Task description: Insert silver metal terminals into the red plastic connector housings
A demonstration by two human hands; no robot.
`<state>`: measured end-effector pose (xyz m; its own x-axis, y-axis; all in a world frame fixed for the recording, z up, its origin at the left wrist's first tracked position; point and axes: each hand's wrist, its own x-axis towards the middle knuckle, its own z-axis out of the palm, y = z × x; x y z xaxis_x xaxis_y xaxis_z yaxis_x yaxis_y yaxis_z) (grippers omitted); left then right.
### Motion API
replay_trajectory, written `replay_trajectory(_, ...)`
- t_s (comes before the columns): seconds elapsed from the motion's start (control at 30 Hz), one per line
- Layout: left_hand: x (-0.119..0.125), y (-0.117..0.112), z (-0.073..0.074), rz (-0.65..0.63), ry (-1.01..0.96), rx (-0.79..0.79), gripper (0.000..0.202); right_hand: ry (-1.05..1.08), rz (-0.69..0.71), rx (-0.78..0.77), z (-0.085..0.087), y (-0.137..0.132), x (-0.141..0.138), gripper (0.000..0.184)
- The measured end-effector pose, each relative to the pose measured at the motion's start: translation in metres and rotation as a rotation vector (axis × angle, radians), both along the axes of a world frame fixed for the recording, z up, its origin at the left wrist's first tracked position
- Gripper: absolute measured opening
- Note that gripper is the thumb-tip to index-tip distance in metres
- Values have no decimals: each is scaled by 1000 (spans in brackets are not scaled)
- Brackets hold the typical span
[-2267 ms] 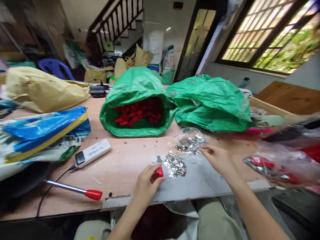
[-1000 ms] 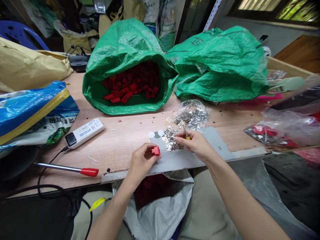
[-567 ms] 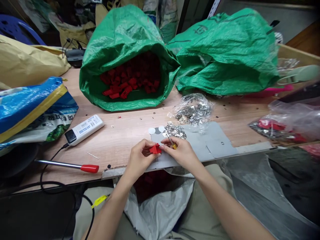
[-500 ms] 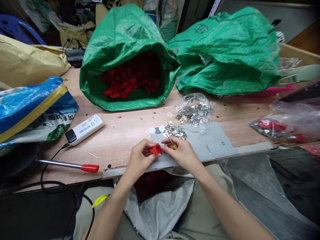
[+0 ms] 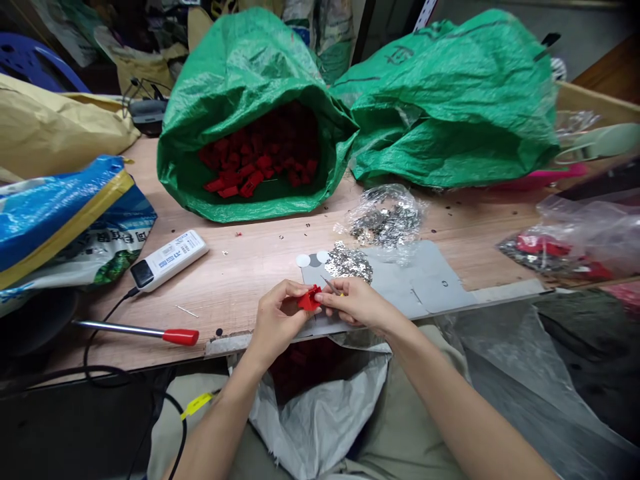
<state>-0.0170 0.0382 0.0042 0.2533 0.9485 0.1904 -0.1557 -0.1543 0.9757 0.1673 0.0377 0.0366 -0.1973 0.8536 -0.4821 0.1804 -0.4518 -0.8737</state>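
left hand [image 5: 277,317]: fingers closed, a small red plastic piece [image 5: 309,299] is pinched between thumb and fingertips. right hand [image 5: 356,303]: fingers curled shut, a thin tool [image 5: 327,285] is gripped, its metal tip sticking out above the knuckles. the red plastic piece is also touched by the right fingertips, so it is held between both hands, just above the near edge of the grey sheet [image 5: 420,283].

just beyond the right fingers, a loose pile of silver parts [image 5: 351,261] is spread on the sheet. further out from that, a clear bag of silver parts [image 5: 387,220] is laid. two small round discs [image 5: 310,259] are seen just beyond the left fingertips.

well beyond both hands, an open green sack [image 5: 235,73] filled with red pieces is laid on its side, with a second green sack [image 5: 450,100] beside it on the right-hand side.

out past the left hand's outer side, a white handheld device [image 5: 167,259] and a red-handled screwdriver [image 5: 137,331] are laid on the wooden table [image 5: 240,280]. below the wrists, an open white bag [image 5: 320,413] is hung under the table edge.
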Motion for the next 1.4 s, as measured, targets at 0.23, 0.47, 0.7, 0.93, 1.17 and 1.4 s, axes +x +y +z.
replay_trajectory(0.23, -2, -8, 2, 6, -22, 65, 19, 173, 69, -2, 12, -11, 15, 47)
replay_trajectory(0.47, 0, -13, 1, -11, 11, 199, 24, 64, 14, 124, 11, -19, 8, 41)
replay_trajectory(0.7, 3, -13, 1, 22, 4, 182, 22, 228, -21, 22, 8, -31, 11, 42)
replay_trajectory(0.93, 4, -17, 6, -75, -19, 197, 25, 485, -156, -237, 7, -47, 3, 44)
replay_trajectory(1.17, -1, -16, 9, -122, 10, 49, 23, 225, -133, -130, 4, -53, 10, 45)
replay_trajectory(1.4, 1, -11, 1, -76, 286, 41, 17, -749, -23, 666, 3, -25, 37, 17)
